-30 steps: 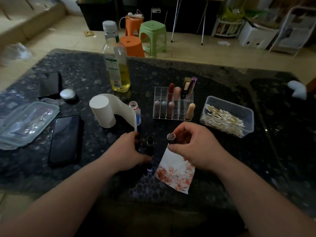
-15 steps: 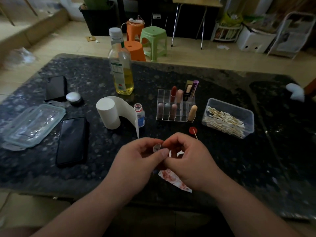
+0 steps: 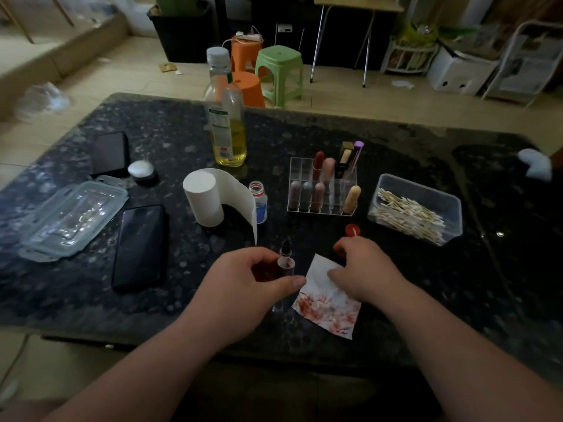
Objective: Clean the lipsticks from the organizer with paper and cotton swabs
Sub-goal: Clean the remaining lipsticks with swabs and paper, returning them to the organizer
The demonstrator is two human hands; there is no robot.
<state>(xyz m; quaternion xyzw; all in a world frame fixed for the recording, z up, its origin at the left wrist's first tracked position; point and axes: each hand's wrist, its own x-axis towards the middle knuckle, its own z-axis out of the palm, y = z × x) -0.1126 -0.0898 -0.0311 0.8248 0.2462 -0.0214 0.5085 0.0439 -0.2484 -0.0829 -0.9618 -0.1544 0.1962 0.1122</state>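
The lipstick tube [image 3: 285, 264] is right in front of the person, low over the worktop [image 3: 182, 141]. The left hand [image 3: 243, 284] holds it with fingers [image 3: 294, 282] curled round it. Its open end points up, so the red mess inside shows. I think that is the part to wipe.

Just beside it lies the paper [image 3: 327, 309], full of red spots. The right hand [image 3: 365, 269] rests on its top edge with bent fingers. I cannot tell if it pinches the paper or only holds it down.

A black lipstick piece [image 3: 286, 245] stands just behind the tube. Farther back, the organizer [image 3: 323, 208] keeps the other lipsticks upright. The cotton swabs [image 3: 408, 214] wait near the right hand, easy to reach.
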